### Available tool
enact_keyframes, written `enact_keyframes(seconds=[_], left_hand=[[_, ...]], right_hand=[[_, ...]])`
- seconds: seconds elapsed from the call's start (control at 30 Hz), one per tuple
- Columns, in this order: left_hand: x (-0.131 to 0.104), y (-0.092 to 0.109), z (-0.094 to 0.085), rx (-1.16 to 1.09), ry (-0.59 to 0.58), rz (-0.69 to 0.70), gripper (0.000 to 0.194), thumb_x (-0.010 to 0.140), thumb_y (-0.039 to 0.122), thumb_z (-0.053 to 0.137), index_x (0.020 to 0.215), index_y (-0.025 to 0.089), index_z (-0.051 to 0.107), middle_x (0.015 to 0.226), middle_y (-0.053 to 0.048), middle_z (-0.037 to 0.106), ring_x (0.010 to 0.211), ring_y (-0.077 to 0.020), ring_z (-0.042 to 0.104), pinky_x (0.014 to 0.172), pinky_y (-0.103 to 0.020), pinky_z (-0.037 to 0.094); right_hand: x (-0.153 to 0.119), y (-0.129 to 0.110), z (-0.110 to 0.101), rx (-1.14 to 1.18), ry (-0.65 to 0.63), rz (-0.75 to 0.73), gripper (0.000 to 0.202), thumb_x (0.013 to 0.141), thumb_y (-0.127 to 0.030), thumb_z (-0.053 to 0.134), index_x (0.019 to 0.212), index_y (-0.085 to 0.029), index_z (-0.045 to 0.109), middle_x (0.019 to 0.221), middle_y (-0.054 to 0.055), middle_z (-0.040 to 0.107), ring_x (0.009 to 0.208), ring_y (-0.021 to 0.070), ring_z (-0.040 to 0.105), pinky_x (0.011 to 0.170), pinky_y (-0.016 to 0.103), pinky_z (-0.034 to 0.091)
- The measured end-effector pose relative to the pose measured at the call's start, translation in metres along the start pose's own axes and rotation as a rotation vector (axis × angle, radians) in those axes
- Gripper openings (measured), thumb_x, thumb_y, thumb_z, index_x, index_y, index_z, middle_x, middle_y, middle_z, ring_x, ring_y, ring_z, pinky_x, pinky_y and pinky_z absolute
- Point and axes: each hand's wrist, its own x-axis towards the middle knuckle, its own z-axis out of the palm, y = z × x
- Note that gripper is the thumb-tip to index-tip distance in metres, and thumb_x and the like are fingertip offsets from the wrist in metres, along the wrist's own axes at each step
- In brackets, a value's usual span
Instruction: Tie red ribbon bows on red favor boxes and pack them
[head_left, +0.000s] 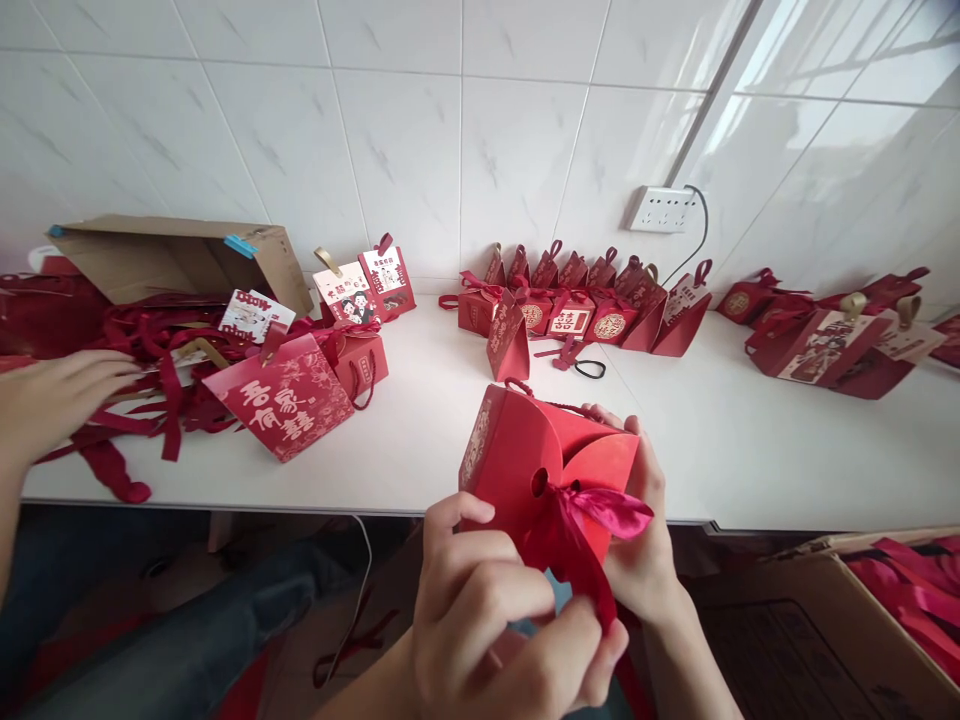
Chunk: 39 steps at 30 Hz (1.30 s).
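A red gift box (517,450) with curved overlapping flaps and a twisted cord handle is held up in front of the white table. My right hand (645,540) supports the box from its right side, fingers wrapped behind it. In front of the box, my left hand (502,610) pinches the hanging end of a dark red ribbon (589,560). That ribbon passes by a hole in the box and forms a shiny pink-red loop pointing right.
Several red boxes (571,318) line the back of the white table (420,440). At left are a red bag-shaped box (289,400), piled ribbons, a cardboard box (180,260) and another person's hand (67,400). An open carton (840,640) with ribbons stands lower right.
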Motion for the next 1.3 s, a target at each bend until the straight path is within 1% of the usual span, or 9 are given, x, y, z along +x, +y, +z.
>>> enact_keyframes(seconds=[0.17, 0.37, 0.57, 0.83, 0.93, 1.07, 1.13, 1.23, 1.3], left_hand=[[0.0025, 0.0015, -0.001, -0.001, 0.001, 0.023, 0.011, 0.076, 0.018, 0.067, 0.078, 0.026, 0.06, 0.056, 0.004, 0.054, 0.058, -0.0132, 0.054, 0.075, -0.038, 0.055], [0.0017, 0.0021, 0.0012, -0.005, 0.027, 0.031, 0.01, 0.076, 0.018, 0.066, 0.078, 0.024, 0.06, 0.055, 0.004, 0.055, 0.058, -0.0122, 0.052, 0.072, -0.037, 0.055], [-0.0011, 0.0033, 0.001, -0.011, 0.026, -0.002, 0.009, 0.076, 0.02, 0.066, 0.079, 0.027, 0.061, 0.055, 0.004, 0.054, 0.058, -0.0139, 0.053, 0.073, -0.04, 0.055], [0.0003, 0.0027, -0.0013, -0.017, 0.016, 0.006, 0.011, 0.074, 0.02, 0.07, 0.078, 0.026, 0.061, 0.055, 0.005, 0.054, 0.058, -0.0131, 0.055, 0.074, -0.038, 0.056], [0.0011, 0.0023, -0.0005, -0.022, 0.01, 0.031, 0.012, 0.073, 0.02, 0.071, 0.076, 0.026, 0.061, 0.058, 0.005, 0.056, 0.062, -0.0135, 0.059, 0.077, -0.038, 0.058], [0.0031, 0.0016, 0.0016, -0.046, 0.007, 0.112, 0.01, 0.076, 0.017, 0.069, 0.074, 0.021, 0.06, 0.062, 0.004, 0.058, 0.072, -0.0136, 0.065, 0.084, -0.038, 0.06], [0.004, 0.0014, 0.0022, -0.041, 0.012, 0.137, 0.009, 0.076, 0.015, 0.068, 0.075, 0.018, 0.061, 0.063, 0.003, 0.059, 0.067, -0.0121, 0.063, 0.074, -0.033, 0.061], [0.0046, 0.0017, 0.0036, -0.028, 0.025, 0.148, 0.008, 0.074, 0.013, 0.07, 0.074, 0.016, 0.062, 0.063, 0.002, 0.06, 0.058, -0.0096, 0.058, 0.056, -0.026, 0.055], [0.0043, 0.0022, 0.0057, -0.043, 0.053, 0.149, 0.009, 0.074, 0.011, 0.07, 0.072, 0.015, 0.062, 0.063, 0.002, 0.06, 0.06, -0.0097, 0.059, 0.061, -0.026, 0.056]], right_hand=[[0.0006, -0.0013, -0.0015, 0.028, -0.014, -0.014, 0.089, 0.081, -0.025, 0.069, 0.148, -0.042, 0.012, 0.151, 0.007, 0.027, 0.14, 0.0317, 0.029, 0.109, 0.058, 0.034], [0.0001, -0.0007, -0.002, -0.015, -0.018, -0.004, 0.085, 0.084, -0.03, 0.065, 0.148, -0.042, 0.011, 0.151, 0.009, 0.028, 0.14, 0.0332, 0.03, 0.107, 0.059, 0.037], [0.0001, -0.0001, -0.0034, -0.048, -0.033, -0.013, 0.087, 0.084, -0.028, 0.065, 0.149, -0.039, 0.007, 0.15, 0.01, 0.029, 0.14, 0.0316, 0.029, 0.108, 0.059, 0.036], [0.0002, -0.001, -0.0032, -0.014, -0.023, -0.018, 0.086, 0.083, -0.026, 0.065, 0.148, -0.04, 0.011, 0.151, 0.007, 0.029, 0.139, 0.0318, 0.031, 0.108, 0.056, 0.038], [0.0002, -0.0017, -0.0032, -0.02, -0.019, -0.017, 0.085, 0.084, -0.028, 0.065, 0.148, -0.04, 0.011, 0.151, 0.007, 0.029, 0.139, 0.0313, 0.032, 0.107, 0.055, 0.039], [0.0004, -0.0026, -0.0038, -0.006, -0.03, -0.023, 0.085, 0.084, -0.026, 0.065, 0.149, -0.04, 0.012, 0.151, 0.007, 0.029, 0.138, 0.0302, 0.033, 0.107, 0.053, 0.04], [0.0004, -0.0017, -0.0036, -0.02, -0.031, -0.025, 0.086, 0.083, -0.026, 0.066, 0.148, -0.04, 0.012, 0.151, 0.007, 0.029, 0.139, 0.0299, 0.032, 0.108, 0.053, 0.039], [-0.0001, 0.0008, -0.0023, -0.023, -0.012, -0.035, 0.087, 0.083, -0.027, 0.066, 0.149, -0.039, 0.011, 0.15, 0.007, 0.031, 0.139, 0.0293, 0.032, 0.107, 0.053, 0.041], [-0.0006, 0.0022, -0.0011, 0.0, 0.008, -0.044, 0.085, 0.083, -0.025, 0.066, 0.149, -0.038, 0.013, 0.15, 0.007, 0.032, 0.139, 0.0291, 0.033, 0.105, 0.051, 0.043]])
